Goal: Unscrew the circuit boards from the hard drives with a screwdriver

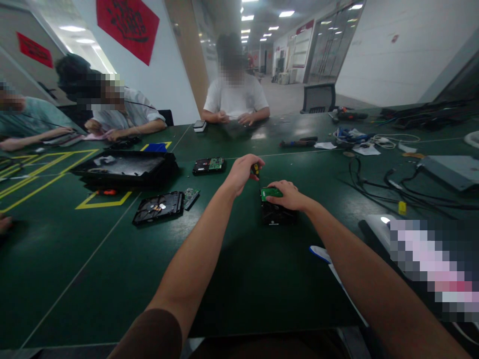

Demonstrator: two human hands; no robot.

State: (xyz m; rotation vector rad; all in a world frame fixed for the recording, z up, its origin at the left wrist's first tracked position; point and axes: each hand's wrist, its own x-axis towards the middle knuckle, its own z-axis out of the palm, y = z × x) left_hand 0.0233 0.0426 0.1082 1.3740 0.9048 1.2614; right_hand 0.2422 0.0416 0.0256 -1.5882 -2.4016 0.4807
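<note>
My left hand [242, 174] is closed around the yellow and black handle of a screwdriver [255, 170], its shaft pointing down at the far edge of a hard drive [277, 215]. A green circuit board [270, 193] shows on top of that drive. Resting over the board and the drive's right side, my right hand [289, 195] steadies them with curled fingers. To the left lie another hard drive [159, 207] with its dark side up and a loose circuit board [191, 198] beside it. Farther back is a third hard drive [208, 165] with a green board.
A black tray [127, 167] stands at the left. Black cables [389, 187] and a grey metal box [454, 172] lie at the right, above a partly blurred device [377, 234]. A person [236, 97] sits opposite, with others at the left. A black-handled tool [298, 142] lies farther back.
</note>
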